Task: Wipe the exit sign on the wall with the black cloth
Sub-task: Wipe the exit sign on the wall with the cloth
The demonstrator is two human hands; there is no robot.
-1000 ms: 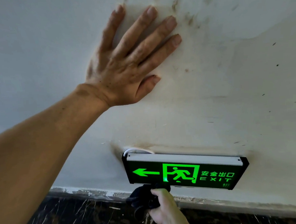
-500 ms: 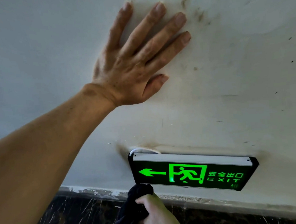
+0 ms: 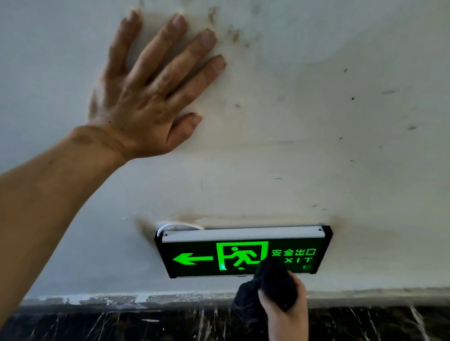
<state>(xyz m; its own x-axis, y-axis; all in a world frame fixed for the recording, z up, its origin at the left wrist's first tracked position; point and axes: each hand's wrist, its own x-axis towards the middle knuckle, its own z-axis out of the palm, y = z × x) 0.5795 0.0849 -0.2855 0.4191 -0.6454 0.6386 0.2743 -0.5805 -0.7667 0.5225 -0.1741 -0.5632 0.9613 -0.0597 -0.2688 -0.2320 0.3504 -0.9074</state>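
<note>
A black exit sign (image 3: pixel 240 251) with a green arrow, running figure and lettering hangs low on the white wall, a pale strip along its top. My right hand (image 3: pixel 286 315) comes up from below and grips a bunched black cloth (image 3: pixel 273 281). The cloth's top presses on the sign's lower edge and covers the first letter of EXIT. My left hand (image 3: pixel 149 95) lies flat on the wall above and left of the sign, fingers spread, holding nothing.
The white wall (image 3: pixel 349 135) is smudged with dark marks near my left fingers and around the sign. A white cable (image 3: pixel 177 225) loops at the sign's top left corner. A dark marble skirting (image 3: pixel 97 336) runs along the bottom.
My right hand has carried the cloth from under the sign's left part rightward, up onto its lower edge near the lettering. My left hand stays flat on the wall.
</note>
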